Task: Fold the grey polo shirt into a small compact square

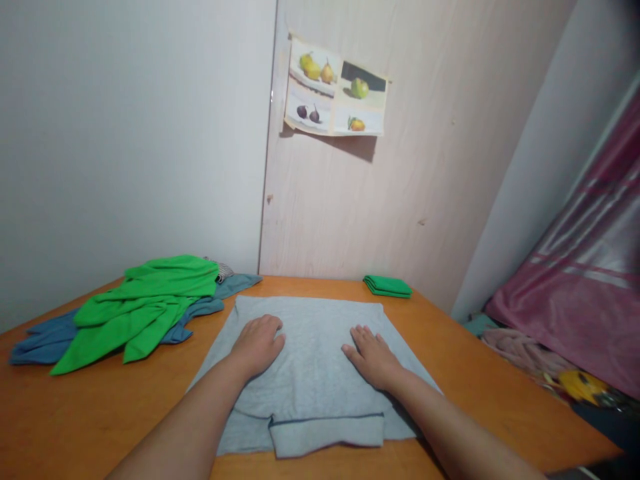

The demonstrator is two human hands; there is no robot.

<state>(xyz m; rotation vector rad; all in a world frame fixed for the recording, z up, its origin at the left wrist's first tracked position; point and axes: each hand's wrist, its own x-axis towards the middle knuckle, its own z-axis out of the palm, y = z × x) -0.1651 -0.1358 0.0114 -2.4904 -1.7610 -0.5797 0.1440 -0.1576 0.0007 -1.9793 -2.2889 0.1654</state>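
A light grey shirt (315,360) lies spread out on the orange-brown table, with its dark-trimmed collar (327,433) at the near edge. My left hand (260,343) rests on the left half of the shirt, fingers extended and thumb apart, gripping nothing. On the right half, my right hand (371,353) lies flat with its fingers slightly spread. Both palms face down against the cloth, which shows small creases between and below them.
Loose bright green (165,293) and blue clothes (47,337) are heaped on the table (465,393) at the left. A folded green cloth (387,287) sits at the back right. A pink curtain (575,313) hangs beyond the right edge, and fruit pictures (336,100) hang on the wall.
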